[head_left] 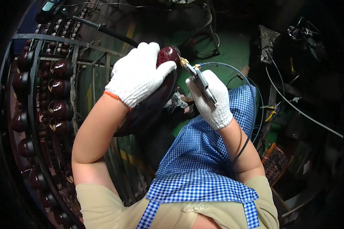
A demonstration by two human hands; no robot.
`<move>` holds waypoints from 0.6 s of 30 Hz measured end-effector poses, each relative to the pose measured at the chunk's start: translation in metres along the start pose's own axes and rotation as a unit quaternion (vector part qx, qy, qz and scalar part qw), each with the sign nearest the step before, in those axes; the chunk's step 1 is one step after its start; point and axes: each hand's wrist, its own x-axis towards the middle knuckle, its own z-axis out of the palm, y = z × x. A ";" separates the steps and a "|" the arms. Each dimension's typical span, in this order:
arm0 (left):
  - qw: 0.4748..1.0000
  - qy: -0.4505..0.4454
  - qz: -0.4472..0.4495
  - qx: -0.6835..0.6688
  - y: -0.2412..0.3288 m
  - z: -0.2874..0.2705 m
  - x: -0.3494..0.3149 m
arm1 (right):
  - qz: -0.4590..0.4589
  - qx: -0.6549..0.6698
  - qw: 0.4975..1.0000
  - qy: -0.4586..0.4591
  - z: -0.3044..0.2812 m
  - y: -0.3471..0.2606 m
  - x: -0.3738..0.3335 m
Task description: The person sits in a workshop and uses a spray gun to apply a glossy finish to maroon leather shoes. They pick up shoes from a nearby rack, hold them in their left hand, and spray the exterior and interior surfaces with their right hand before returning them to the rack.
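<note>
My left hand [139,74], in a white knit glove, is wrapped round a glossy dark red shoe [166,57] with a black sole edge, its rounded toe pointing away from me. A long dark maroon shape hangs below that hand; I cannot tell whether it is part of the shoe. My right hand [214,101], gloved in white too, closes round a metal spray gun [202,84] with a brass nozzle. The nozzle tip sits right beside the shoe's toe. A grey-blue air hose [239,70] runs from the gun back past my right forearm.
At the left stands a metal rack [74,95] holding rows of glossy dark red shoes [61,89]. A black bar [107,30] reaches in from the upper left. On the right lie yellow-handled pliers [271,112], a cable [294,108] and a woven seat [277,164]. The floor [233,47] is green.
</note>
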 end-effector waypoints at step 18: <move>0.996 -0.021 -0.090 0.001 -0.049 0.017 0.026 | -0.017 0.056 0.998 0.031 0.042 -0.024 -0.058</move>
